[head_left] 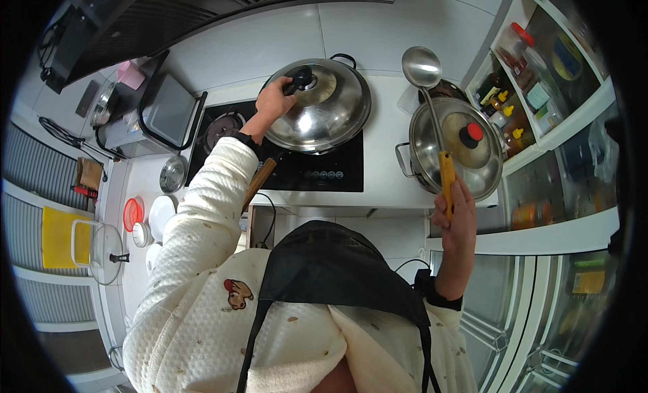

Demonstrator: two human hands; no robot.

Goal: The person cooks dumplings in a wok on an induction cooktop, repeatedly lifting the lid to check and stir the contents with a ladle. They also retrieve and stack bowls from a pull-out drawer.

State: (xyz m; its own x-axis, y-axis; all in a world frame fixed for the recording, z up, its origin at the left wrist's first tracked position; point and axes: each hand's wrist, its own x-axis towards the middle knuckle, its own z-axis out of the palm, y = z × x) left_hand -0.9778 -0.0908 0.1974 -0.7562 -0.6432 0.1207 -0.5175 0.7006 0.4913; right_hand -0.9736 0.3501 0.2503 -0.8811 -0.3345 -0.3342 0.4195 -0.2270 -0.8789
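Note:
My left hand grips the black knob on the domed metal lid of a wok, which stands on the black cooktop. The lid covers the wok, so its contents are hidden. A wooden handle sticks out below it, towards me. My right hand holds a metal ladle by its yellow handle, bowl end pointing away from me. Beneath the ladle is a steel pot with a domed lid that has a red and black knob.
Bottles and jars fill the shelves at the right. At the left are a metal bowl, a red basket, white dishes and a glass lid. A range hood hangs above the cooktop's far side.

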